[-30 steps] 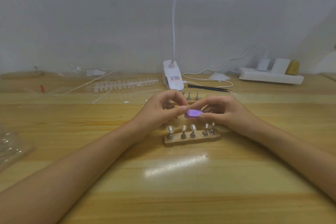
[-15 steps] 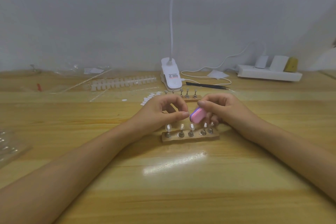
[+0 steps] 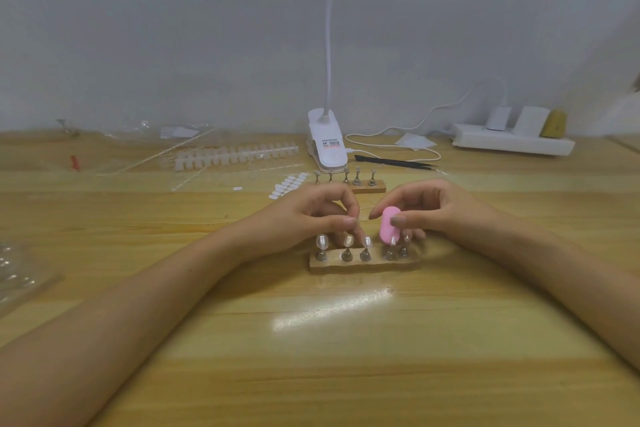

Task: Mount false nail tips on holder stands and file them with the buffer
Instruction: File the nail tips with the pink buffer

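Five nail tips (image 3: 322, 240) are mounted on the near holder stands (image 3: 363, 263). The buffer (image 3: 389, 230) is pinched by the right hand (image 3: 446, 215) at the right-side tips. The left hand (image 3: 308, 218) is curled over the middle tips, grip unclear. Filing is judged underway; light, steadied strokes are needed.

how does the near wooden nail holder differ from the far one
The near holder carries clear nail tips; the far holder has bare stands. The near holder sits under the left hand and the right hand, which grips the pink buffer; the far holder lies behind them. Both are wooden strips with metal stands.
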